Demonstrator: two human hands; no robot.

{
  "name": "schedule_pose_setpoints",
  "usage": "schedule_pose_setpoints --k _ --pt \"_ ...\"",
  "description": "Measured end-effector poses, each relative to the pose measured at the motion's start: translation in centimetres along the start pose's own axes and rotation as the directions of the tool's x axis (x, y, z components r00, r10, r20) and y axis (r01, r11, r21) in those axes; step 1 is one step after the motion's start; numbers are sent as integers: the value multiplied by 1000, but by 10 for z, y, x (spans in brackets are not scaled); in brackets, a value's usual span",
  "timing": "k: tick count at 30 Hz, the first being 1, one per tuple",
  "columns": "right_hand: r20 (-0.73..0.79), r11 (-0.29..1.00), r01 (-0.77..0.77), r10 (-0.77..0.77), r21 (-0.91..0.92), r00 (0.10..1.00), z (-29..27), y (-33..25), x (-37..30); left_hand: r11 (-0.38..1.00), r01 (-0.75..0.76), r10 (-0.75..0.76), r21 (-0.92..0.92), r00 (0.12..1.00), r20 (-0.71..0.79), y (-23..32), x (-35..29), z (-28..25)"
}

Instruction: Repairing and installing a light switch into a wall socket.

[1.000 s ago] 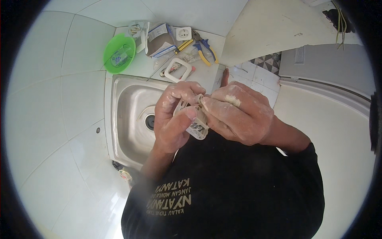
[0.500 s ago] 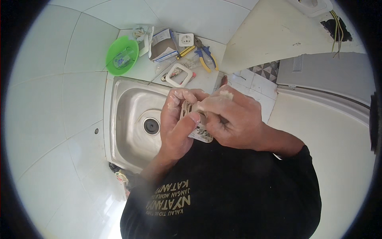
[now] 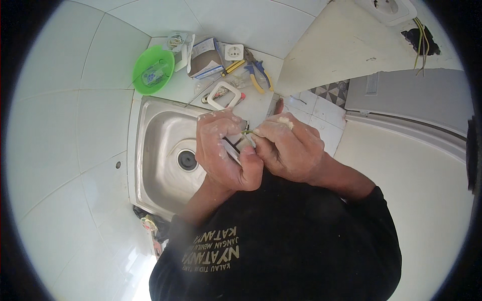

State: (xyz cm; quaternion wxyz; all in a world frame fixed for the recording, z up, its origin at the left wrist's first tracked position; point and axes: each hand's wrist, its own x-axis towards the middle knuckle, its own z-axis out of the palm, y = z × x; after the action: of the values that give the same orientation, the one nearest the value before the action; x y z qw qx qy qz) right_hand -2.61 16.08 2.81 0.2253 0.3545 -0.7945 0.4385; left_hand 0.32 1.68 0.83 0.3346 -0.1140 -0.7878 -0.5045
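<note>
My left hand (image 3: pixel 221 150), dusted with pale powder, is closed around a white electrical fitting (image 3: pixel 245 144) with dark edges. Its fingers cover most of the fitting, so I cannot tell whether it is a switch or a socket. Close against it on the right, my right hand (image 3: pixel 293 148) pinches a short green-yellow wire (image 3: pixel 248 132) at the fitting's far edge. Whether the wire's end sits inside the fitting is hidden. Both hands are held before my black shirt, at the right side of the sink.
A steel sink (image 3: pixel 150 165) lies left. Behind it are a green bowl (image 3: pixel 168 75), an opened box (image 3: pixel 205 56), a white socket (image 3: pixel 234 52), blue-yellow pliers (image 3: pixel 258 72), a screwdriver (image 3: pixel 233 67) and a white frame (image 3: pixel 214 101). Wires (image 3: pixel 425 50) hang from a wall hole beneath another socket (image 3: pixel 385 7).
My left hand has turned the fitting, so its metal-parts side no longer faces up. The green-yellow wire now shows between the hands. My right hand has shifted slightly left.
</note>
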Motion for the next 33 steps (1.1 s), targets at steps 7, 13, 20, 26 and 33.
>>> schedule_pose_setpoints --k 7,13,20,26,33 --pt "183 724 -572 548 385 816 -8 -9 -1 994 -56 47 95 994 96 8 12 -3" --pt "566 174 -862 690 476 452 -13 19 21 967 247 -256 68 931 260 -8 15 -11" --pt "321 739 -662 662 -128 677 63 157 -25 145 784 -664 -603 529 529 -32 -6 -14" --pt "277 723 -453 646 -521 712 114 163 -37 -179 721 -680 -670 401 613 -38 -19 -28" --pt "274 694 -558 705 -454 654 110 175 -26 -332 711 -744 -620 207 635 -43 -19 -40"
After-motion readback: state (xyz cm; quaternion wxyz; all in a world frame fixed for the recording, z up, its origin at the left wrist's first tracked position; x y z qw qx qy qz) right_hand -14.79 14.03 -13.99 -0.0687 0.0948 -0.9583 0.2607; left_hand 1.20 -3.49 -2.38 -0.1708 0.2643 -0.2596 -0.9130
